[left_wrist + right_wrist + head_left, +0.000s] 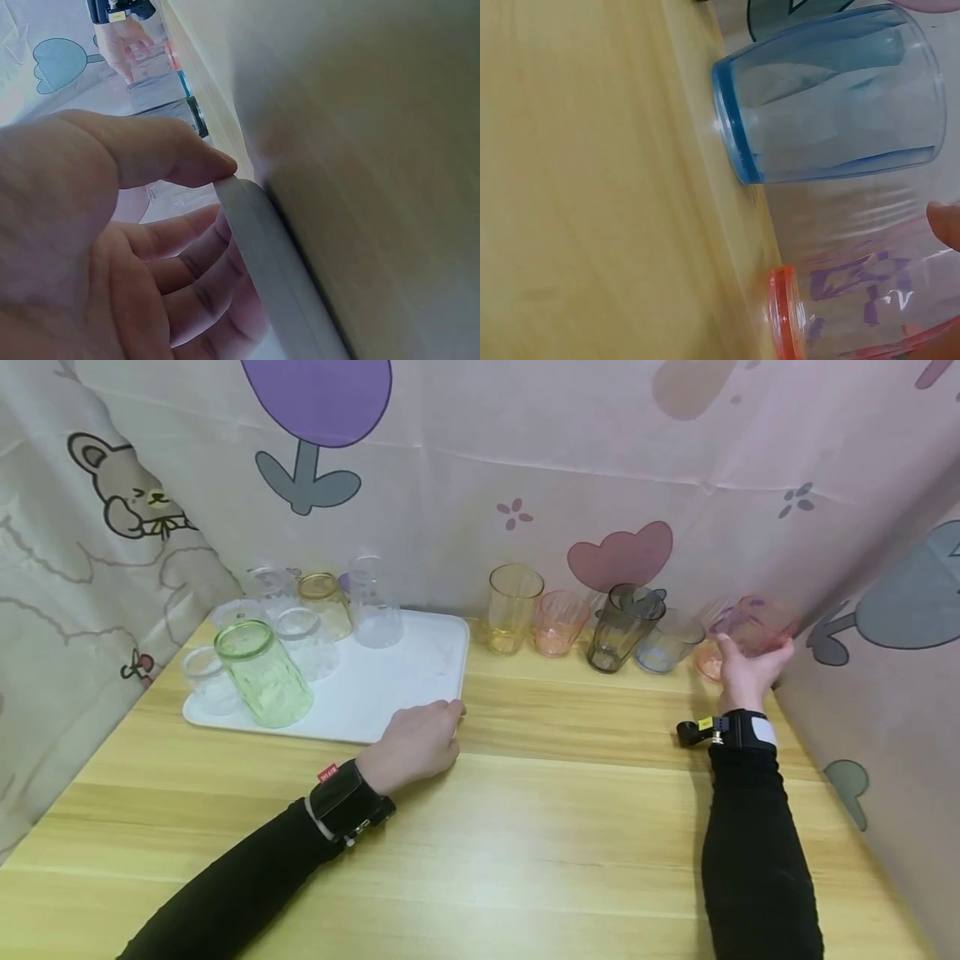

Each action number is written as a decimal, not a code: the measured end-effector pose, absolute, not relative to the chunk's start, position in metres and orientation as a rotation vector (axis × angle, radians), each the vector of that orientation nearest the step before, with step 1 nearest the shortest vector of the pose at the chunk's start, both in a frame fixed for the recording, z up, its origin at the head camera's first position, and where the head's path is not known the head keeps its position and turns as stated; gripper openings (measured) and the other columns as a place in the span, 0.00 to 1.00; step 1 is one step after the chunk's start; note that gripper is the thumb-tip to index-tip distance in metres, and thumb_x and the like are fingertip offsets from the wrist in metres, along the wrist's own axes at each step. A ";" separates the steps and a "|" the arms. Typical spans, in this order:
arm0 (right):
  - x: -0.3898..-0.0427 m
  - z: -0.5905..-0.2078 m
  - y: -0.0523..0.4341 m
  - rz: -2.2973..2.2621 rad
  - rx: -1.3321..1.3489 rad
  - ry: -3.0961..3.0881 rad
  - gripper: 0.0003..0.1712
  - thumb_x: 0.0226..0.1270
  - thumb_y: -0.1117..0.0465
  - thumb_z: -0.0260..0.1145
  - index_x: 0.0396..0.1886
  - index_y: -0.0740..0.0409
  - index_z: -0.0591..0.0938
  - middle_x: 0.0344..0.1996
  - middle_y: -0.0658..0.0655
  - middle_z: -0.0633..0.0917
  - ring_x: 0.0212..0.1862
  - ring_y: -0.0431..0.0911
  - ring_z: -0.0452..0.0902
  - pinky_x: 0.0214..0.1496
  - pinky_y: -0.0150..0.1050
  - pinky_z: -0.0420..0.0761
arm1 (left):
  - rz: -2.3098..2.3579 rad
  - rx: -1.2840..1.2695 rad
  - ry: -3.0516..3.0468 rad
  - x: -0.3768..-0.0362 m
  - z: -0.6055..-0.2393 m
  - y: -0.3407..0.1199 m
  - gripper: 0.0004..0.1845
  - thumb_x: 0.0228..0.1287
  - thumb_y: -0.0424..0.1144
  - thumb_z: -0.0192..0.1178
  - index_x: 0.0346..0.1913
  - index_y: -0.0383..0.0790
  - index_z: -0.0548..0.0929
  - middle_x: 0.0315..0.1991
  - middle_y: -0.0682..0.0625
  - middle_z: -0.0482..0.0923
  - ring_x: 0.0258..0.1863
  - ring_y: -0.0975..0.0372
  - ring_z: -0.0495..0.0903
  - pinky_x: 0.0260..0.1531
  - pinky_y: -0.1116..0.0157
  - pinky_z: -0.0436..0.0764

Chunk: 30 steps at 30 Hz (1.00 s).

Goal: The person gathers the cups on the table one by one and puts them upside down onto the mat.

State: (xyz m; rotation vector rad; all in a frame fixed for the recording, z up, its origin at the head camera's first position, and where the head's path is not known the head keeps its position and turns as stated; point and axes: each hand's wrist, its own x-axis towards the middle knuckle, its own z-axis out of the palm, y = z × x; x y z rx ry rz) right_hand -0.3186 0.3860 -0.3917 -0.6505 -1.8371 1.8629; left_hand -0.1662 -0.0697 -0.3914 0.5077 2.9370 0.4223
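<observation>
My left hand pinches the near right corner of a white tray. In the left wrist view the hand has its thumb on top of the tray's rim and its fingers curled beneath. On the tray stand several upturned glasses, among them a green one and an amber one. My right hand grips a tilted pink glass at the far right. The right wrist view shows this glass with an orange-red base and a fingertip on its wall. I cannot tell whether it touches the table.
A row of upright glasses lines the back of the wooden table: yellow, pink, dark grey and blue, the blue glass being closest to my right hand. Printed curtains close off the back and both sides.
</observation>
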 end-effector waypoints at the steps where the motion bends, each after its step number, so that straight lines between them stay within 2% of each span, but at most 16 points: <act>1: -0.318 -0.392 0.386 1.869 -0.649 -1.817 0.55 0.69 0.63 0.72 0.83 0.43 0.45 0.83 0.45 0.48 0.79 0.30 0.39 0.76 0.20 0.43 | 0.422 0.508 2.935 -0.166 -0.391 -0.070 0.21 0.65 0.31 0.59 0.62 0.37 0.80 0.44 0.46 0.85 0.37 0.55 0.83 0.31 0.55 0.85; 5: -0.313 -0.390 0.386 1.893 -0.627 -1.744 0.53 0.68 0.66 0.72 0.81 0.44 0.49 0.81 0.45 0.51 0.78 0.30 0.43 0.75 0.20 0.46 | 0.425 0.516 2.931 -0.166 -0.391 -0.070 0.22 0.65 0.31 0.59 0.62 0.36 0.80 0.45 0.46 0.85 0.38 0.54 0.84 0.31 0.55 0.85; 15: -0.296 -0.369 0.376 1.764 -0.576 -1.701 0.50 0.68 0.58 0.74 0.80 0.43 0.52 0.76 0.44 0.56 0.75 0.31 0.49 0.73 0.19 0.51 | 0.420 0.507 2.924 -0.165 -0.390 -0.070 0.21 0.66 0.31 0.58 0.62 0.36 0.80 0.46 0.45 0.84 0.40 0.53 0.84 0.32 0.54 0.85; 21: -0.287 -0.347 0.356 1.831 -0.395 -1.500 0.50 0.66 0.65 0.74 0.79 0.49 0.53 0.75 0.43 0.56 0.75 0.28 0.50 0.72 0.18 0.52 | 0.416 0.503 2.921 -0.165 -0.391 -0.071 0.21 0.66 0.31 0.58 0.62 0.37 0.79 0.46 0.45 0.84 0.40 0.53 0.84 0.32 0.54 0.85; 24: -0.284 -0.336 0.347 1.879 -0.304 -1.367 0.49 0.63 0.68 0.75 0.76 0.50 0.56 0.70 0.44 0.60 0.71 0.31 0.57 0.68 0.20 0.60 | 0.417 0.504 2.924 -0.165 -0.390 -0.071 0.20 0.66 0.31 0.57 0.62 0.37 0.79 0.46 0.45 0.84 0.39 0.53 0.84 0.32 0.54 0.84; 28: -0.282 -0.324 0.336 1.904 -0.240 -1.244 0.46 0.58 0.69 0.78 0.71 0.52 0.61 0.55 0.50 0.64 0.57 0.37 0.64 0.59 0.26 0.68 | 0.429 0.510 2.924 -0.165 -0.390 -0.071 0.20 0.66 0.31 0.57 0.61 0.36 0.80 0.46 0.45 0.84 0.39 0.53 0.84 0.33 0.53 0.85; 30: -0.280 -0.318 0.328 1.926 -0.225 -1.229 0.46 0.57 0.67 0.80 0.70 0.52 0.62 0.55 0.50 0.65 0.57 0.37 0.64 0.59 0.26 0.69 | 0.435 0.514 2.926 -0.165 -0.390 -0.071 0.20 0.66 0.31 0.57 0.61 0.36 0.80 0.45 0.45 0.84 0.39 0.53 0.84 0.32 0.53 0.85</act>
